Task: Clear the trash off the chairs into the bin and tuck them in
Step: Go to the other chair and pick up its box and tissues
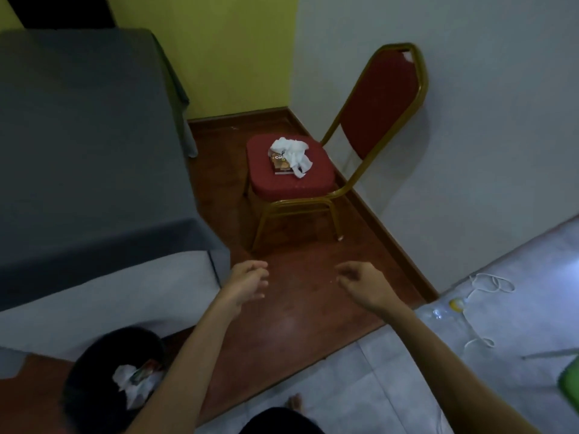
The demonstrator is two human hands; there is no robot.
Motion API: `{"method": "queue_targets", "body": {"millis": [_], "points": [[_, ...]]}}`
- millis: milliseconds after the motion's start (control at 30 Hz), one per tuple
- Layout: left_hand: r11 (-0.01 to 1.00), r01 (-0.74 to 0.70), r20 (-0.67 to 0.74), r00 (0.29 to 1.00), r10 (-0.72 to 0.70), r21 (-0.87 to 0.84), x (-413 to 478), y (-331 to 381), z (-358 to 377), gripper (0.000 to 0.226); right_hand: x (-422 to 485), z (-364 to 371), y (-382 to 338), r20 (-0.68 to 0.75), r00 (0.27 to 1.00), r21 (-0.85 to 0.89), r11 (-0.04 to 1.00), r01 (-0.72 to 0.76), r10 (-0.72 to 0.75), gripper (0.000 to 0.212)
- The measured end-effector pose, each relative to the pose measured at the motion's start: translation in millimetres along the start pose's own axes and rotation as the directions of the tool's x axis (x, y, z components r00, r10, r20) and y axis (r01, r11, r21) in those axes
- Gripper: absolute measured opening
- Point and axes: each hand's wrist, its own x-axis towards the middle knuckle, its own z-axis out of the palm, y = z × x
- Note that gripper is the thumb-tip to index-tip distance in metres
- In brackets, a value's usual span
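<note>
Both hands are empty and half curled, the left hand (pixel 249 281) and the right hand (pixel 360 285) held out side by side over the floor. Ahead of them, well apart, stands the chair (pixel 289 166) with a tissue (pixel 293 153) and a small packet (pixel 279 164) on its seat. The bin (pixel 94 399) is behind and below the left hand, with some trash inside. The step in hand seems to be going to the chair. Next, the hands must reach forward, gather both pieces, and carry them back to the bin.
</note>
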Motion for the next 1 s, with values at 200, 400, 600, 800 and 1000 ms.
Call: {"method": "queue_targets", "body": {"millis": [200, 400, 600, 800, 1000], "points": [[0.993, -0.090, -0.020, 0.996, 0.092, 0.080, 41, 93, 33, 0.018, 82, -59, -16, -0.074, 0.996, 0.062, 0.997, 0.054, -0.050, 0.032], [0.987, -0.101, -0.073, 0.991, 0.111, 0.125, 109, 160, 51, 0.016, 179, -87, -36, -0.026, 0.992, 0.109, 0.986, 0.123, -0.121, 0.030], [0.992, 0.034, -0.130, 0.991, -0.018, 0.121, 198, 186, 73, 0.019, 307, -110, -40, 0.070, 0.991, 0.072, 0.991, 0.109, -0.115, 0.026], [0.970, 0.205, -0.194, 0.965, -0.177, 0.135, 301, 219, 86, 0.016, 460, -136, -71, 0.232, 0.965, -0.023, 0.991, 0.133, -0.125, 0.033], [0.959, 0.248, -0.204, 0.955, -0.217, 0.139, 416, 259, 101, 0.019, 604, -133, -82, 0.325, 0.937, -0.120, 0.977, 0.177, -0.130, 0.054]]}}
